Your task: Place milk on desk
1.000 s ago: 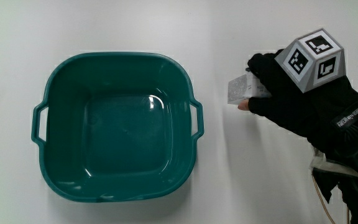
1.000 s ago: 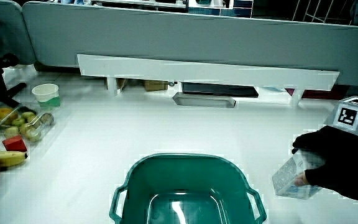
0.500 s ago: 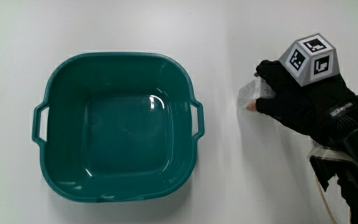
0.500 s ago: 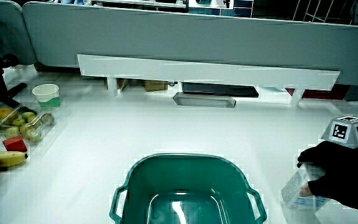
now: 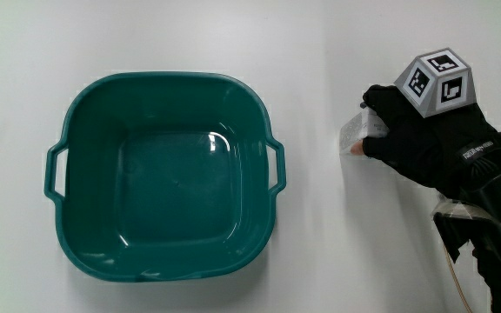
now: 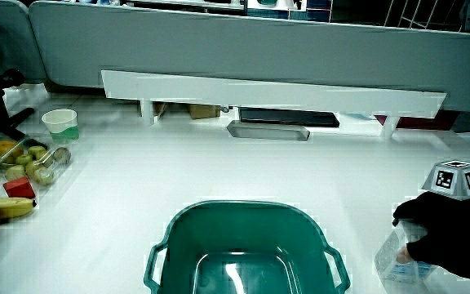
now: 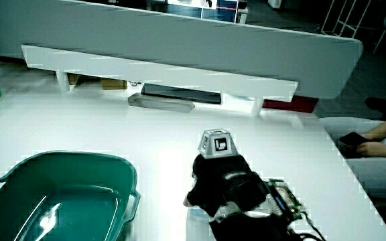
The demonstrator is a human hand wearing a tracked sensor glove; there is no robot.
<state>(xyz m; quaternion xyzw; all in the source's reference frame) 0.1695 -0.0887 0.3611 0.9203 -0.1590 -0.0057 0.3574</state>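
A small pale milk carton (image 5: 353,132) stands on the white table beside the green basin (image 5: 85,113). The gloved hand (image 5: 398,130) is shut on the carton, with the patterned cube (image 5: 437,80) on its back. In a side view the carton (image 6: 394,261) shows under the hand (image 6: 443,241), low at the table surface. In a side view the hand (image 7: 221,184) covers the carton, next to the basin (image 7: 112,167). The basin holds nothing.
A white shelf riser (image 6: 272,90) runs along the grey partition (image 6: 219,45). Near the table's edge sit a paper cup (image 6: 60,125), a tray of fruit (image 6: 31,163) and a banana (image 6: 2,208). A dark flat object (image 6: 288,117) lies under the riser.
The hand has carried the carton down onto the table and a little away from the basin. Its grip stays closed on it.
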